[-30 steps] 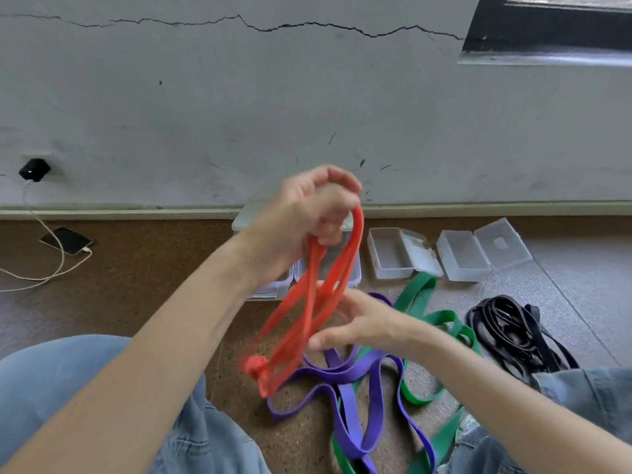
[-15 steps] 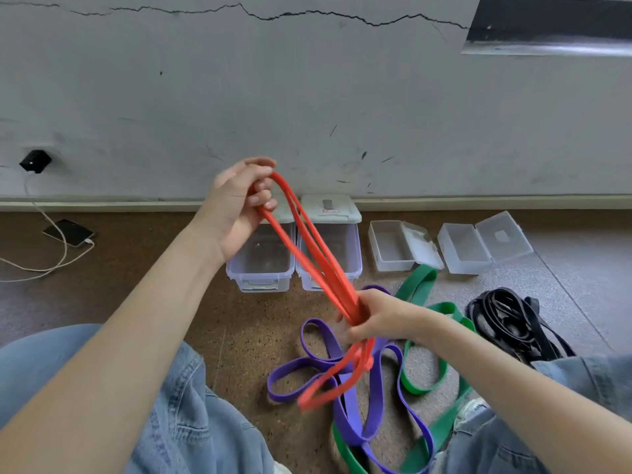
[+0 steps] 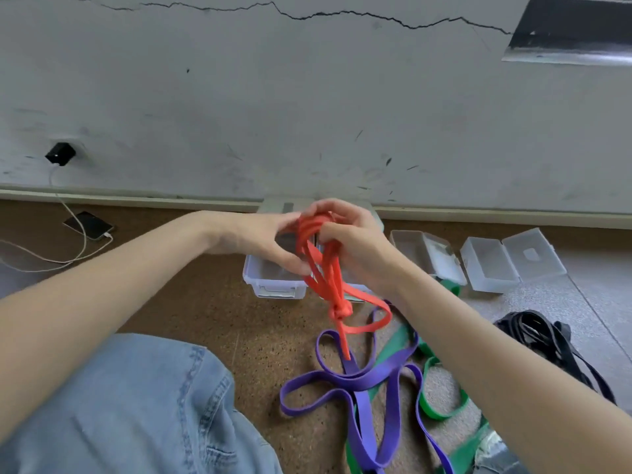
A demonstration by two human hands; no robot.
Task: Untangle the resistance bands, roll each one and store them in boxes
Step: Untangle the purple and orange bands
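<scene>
An orange resistance band [image 3: 333, 289] hangs bunched between both hands, with a knot low in it and a loop dangling below. My left hand [image 3: 263, 241] pinches its strands from the left, and my right hand [image 3: 355, 244] grips the gathered top from the right. Below them on the floor a purple band [image 3: 362, 381] lies tangled with a green band [image 3: 441, 408]. A black band [image 3: 543, 333] sits in a heap at the right. Behind my hands stands an open clear box [image 3: 270, 278], partly hidden.
Two small clear boxes [image 3: 424, 254] [image 3: 492, 265] lie with lids open near the wall at the right. A phone [image 3: 88, 225] on a white charging cable lies at the left by the wall. My denim-clad knee [image 3: 136, 405] fills the lower left.
My hands came together: the left dropped from upper left, the right rose from low centre. The orange band, stretched slantwise between them before, is now gathered in a bunch.
</scene>
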